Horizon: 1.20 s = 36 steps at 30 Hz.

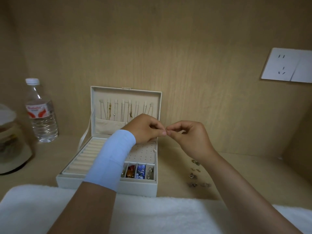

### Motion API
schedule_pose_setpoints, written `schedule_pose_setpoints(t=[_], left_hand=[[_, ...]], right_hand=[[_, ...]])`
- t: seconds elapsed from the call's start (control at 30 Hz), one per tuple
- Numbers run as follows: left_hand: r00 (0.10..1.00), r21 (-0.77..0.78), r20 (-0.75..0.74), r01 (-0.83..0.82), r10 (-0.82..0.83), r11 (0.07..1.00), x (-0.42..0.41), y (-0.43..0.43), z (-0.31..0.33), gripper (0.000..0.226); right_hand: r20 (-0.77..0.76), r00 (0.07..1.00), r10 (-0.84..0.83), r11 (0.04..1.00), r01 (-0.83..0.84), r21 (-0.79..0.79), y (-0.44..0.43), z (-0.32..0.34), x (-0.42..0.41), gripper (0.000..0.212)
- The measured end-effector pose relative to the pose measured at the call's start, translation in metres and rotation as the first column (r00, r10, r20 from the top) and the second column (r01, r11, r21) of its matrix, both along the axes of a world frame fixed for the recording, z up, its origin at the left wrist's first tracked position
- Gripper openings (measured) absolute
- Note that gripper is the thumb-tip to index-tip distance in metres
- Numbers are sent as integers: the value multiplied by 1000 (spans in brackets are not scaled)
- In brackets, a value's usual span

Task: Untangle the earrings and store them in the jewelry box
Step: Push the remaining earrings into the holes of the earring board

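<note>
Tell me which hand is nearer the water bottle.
Left. The left hand hovers over the jewelry box, right of the bottle; the right hand is farther right, past the box.

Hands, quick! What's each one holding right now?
Left hand: pinching a tiny earring at its fingertips.
Right hand: pinching the same earring from the other side.

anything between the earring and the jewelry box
Nothing visible does. The earring, pinched between left hand and right hand, is held near the open jewelry box; its perforated panel lies bare. The sleeve covers only the box's middle.
</note>
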<state>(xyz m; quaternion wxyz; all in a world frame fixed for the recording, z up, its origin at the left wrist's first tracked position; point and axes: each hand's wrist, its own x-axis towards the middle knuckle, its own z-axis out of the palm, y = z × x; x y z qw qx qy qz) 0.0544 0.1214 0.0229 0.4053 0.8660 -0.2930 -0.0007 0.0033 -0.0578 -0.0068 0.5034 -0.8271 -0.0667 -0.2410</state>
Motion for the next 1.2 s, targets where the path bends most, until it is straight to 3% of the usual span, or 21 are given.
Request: schedule_pose_setpoints(t=[0.33, 0.43, 0.57, 1.0, 1.2], left_hand=[[994, -142, -61, -104, 96, 984, 18, 32, -9, 8], [986, -173, -99, -150, 134, 974, 24, 37, -14, 10], [976, -188, -126, -197, 175, 962, 30, 43, -20, 9], [982, -256, -156, -145, 107, 956, 29, 42, -22, 11], [976, -259, -156, -190, 153, 947, 29, 53, -22, 11]], right_hand=[[-49, 996, 73, 997, -71, 42, 30, 10, 37, 7], [-25, 999, 21, 988, -24, -153, 28, -5, 44, 6], [-97, 995, -9, 875, -39, -482, 26, -22, 46, 9], [-16, 1000, -1, 730, -10, -683, 31, -21, 45, 13], [3, 1000, 29, 649, -17, -761, 31, -19, 44, 16]])
